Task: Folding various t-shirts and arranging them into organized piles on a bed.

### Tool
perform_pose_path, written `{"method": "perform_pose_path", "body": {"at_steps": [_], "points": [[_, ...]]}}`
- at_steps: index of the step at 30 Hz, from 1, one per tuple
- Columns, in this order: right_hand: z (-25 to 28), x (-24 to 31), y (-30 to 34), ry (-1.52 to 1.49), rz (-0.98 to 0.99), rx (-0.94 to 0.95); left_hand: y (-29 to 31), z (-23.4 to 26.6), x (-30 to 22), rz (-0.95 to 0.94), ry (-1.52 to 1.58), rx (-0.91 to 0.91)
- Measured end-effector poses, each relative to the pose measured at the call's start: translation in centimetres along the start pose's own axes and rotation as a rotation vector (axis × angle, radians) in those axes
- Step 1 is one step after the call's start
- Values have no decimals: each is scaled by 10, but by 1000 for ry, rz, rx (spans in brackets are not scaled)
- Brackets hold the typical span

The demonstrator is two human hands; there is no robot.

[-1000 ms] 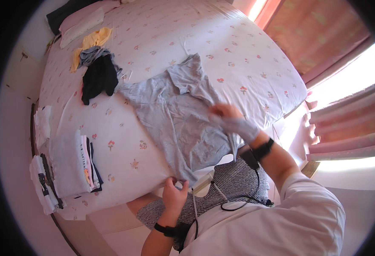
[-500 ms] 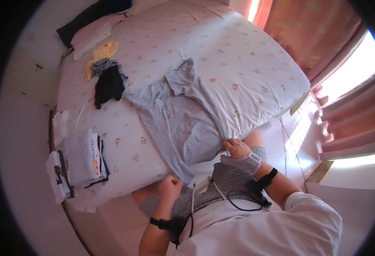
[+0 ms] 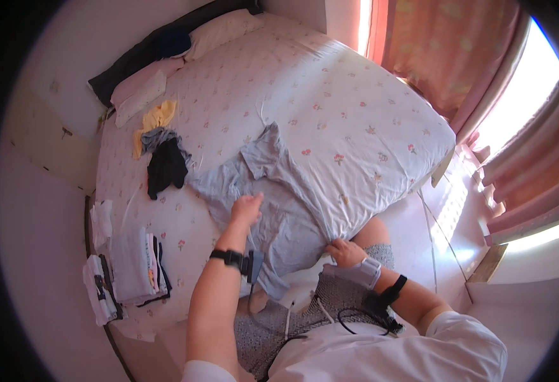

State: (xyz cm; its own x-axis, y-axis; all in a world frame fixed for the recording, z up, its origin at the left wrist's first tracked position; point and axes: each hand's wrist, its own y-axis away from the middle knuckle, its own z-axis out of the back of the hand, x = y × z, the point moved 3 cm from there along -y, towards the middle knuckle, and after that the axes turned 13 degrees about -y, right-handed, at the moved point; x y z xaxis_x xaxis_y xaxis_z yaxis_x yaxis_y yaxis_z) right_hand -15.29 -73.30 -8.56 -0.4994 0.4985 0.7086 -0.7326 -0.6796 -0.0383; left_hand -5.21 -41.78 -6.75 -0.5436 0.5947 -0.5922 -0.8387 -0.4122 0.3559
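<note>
A grey T-shirt (image 3: 286, 226) lies spread on the bed, its sleeves toward the far side and its hem toward me. At the right corner of the hem, my right hand (image 3: 348, 253) pinches the fabric. My left hand (image 3: 247, 209) is over the left half of the shirt, its fingers loosely apart and partly blurred, with no cloth seen in them. Whether its fingertips touch the shirt I cannot make out. The left lower part of the shirt is partly hidden by my forearm and the dark device strapped there.
A folded stack of clothes (image 3: 132, 264) sits at the bed's near left, beside a smaller folded pile (image 3: 98, 286). Black (image 3: 167, 169), grey and yellow garments (image 3: 158, 116) lie farther back. Pillows (image 3: 225, 33) rest at the headboard. Curtains (image 3: 457, 54) hang at the right.
My left hand has moved forward from beside the left hem corner to over the shirt's body. My right hand stays at the right hem corner. The view has shifted slightly.
</note>
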Motion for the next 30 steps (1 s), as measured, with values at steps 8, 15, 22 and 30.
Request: {"method": "perform_pose_path", "body": {"at_steps": [8,15,22,30], "points": [[19,-6,12,-106,-30,-26,-141,-56,-57,454,502,23],[26,-9,0,-105,77,23,-192,-39,-37,181,230,-151],[32,6,-8,-127,165,42,-147,13,-21,141,225,-392],[11,5,-9,-125,168,44,-130,29,-31,58,-635,-333]]}}
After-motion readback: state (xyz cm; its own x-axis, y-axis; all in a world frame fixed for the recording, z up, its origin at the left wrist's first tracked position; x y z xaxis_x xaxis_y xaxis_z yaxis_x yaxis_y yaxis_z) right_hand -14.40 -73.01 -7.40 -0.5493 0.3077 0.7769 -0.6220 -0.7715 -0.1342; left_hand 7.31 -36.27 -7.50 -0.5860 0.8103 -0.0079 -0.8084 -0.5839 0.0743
